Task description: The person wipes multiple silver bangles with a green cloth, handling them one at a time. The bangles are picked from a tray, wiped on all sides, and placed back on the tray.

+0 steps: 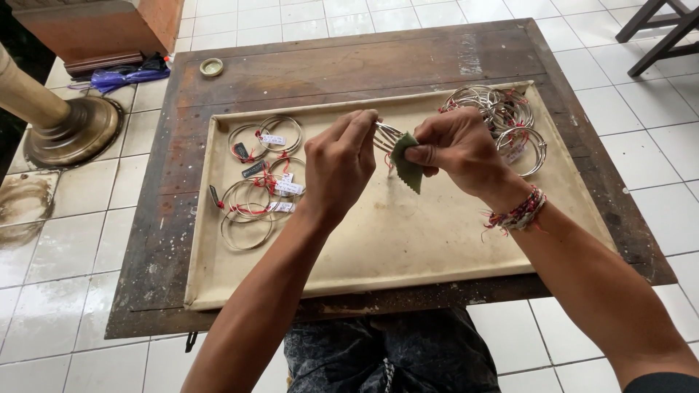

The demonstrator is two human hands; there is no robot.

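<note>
One dark wooden counter (306, 69) carries one cream padded mat (408, 247). On the mat lie two groups of silver bangles: a left cluster (258, 175) with white tags and red threads, too overlapped to count, and a right pile (510, 120). Above the mat's middle, the left hand (338, 164) pinches a bangle set (386, 135), its grip closed on them, touching one green cloth (408, 164) pinched in the right hand (459, 149). One small round lid (211, 67) sits near the counter's far left corner.
</note>
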